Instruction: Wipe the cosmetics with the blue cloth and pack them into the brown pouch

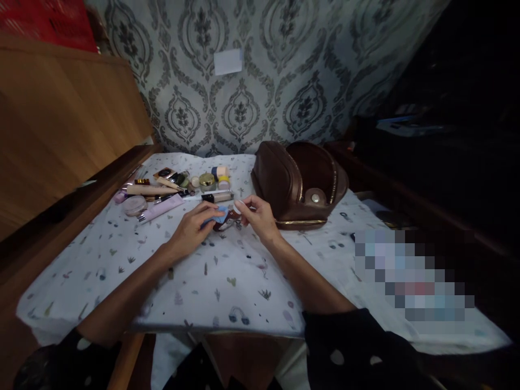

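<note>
My left hand (194, 226) is closed on a small blue cloth (220, 214), which it presses against a glossy reddish-brown object (222, 225). That object lies low between my hands; its kind is hard to make out. With thumb and fingers my right hand (258, 218) pinches a small pale round piece (238, 207) beside it, perhaps a cap. Just beyond my fingers lies a lip gloss tube (219, 197) with a black end. A lilac squeeze tube (161, 208) rests left of my left hand, next to a round clear-lidded compact (135, 206).
An unzipped brown leather bag (280, 179) stands right of my hands. Several cosmetics, including a gold-lidded jar (207, 182), cluster at the back left. A patterned white cloth (211, 303) covers the table. A wooden panel (69, 103) rises on the left, a patterned wall (239, 114) behind.
</note>
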Demonstrator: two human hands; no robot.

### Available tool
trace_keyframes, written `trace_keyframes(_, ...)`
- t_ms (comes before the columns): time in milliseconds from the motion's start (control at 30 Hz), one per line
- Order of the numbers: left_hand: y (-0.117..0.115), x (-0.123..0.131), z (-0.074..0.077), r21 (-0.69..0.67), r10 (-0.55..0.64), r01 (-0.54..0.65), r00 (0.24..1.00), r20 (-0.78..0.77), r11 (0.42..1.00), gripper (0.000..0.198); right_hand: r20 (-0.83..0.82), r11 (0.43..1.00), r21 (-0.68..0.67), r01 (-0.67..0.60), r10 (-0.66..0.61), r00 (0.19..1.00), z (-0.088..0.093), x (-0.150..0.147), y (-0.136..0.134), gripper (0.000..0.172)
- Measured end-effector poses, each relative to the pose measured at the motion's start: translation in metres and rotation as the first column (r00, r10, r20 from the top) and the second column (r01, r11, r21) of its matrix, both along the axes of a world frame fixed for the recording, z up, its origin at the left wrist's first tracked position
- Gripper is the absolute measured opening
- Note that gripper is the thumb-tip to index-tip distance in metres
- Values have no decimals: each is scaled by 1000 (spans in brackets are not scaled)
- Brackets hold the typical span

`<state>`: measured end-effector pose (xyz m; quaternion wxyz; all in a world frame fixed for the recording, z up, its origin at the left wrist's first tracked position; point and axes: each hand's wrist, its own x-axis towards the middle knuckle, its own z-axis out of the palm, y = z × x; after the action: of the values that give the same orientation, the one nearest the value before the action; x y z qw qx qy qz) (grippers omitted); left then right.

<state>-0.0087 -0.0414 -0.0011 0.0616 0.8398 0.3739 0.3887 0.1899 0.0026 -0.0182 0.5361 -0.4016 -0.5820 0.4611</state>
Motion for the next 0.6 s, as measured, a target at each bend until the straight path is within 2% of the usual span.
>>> trace_keyframes(200,3,-8,-5,-4,64,-64,995,-75,998,26,31,998,-9,59,-58,998,-1,2,2,52)
trace_keyframes(467,-4,18,0,198,48,-12,983,-175,980,29,24,997,26,71,-71,997,-6,2,5,46)
trace_keyframes(600,-1,10,-8,160,57,-27,981,-183,987,31,-15,999,-19,48,-48,999,-4,3,7,45)
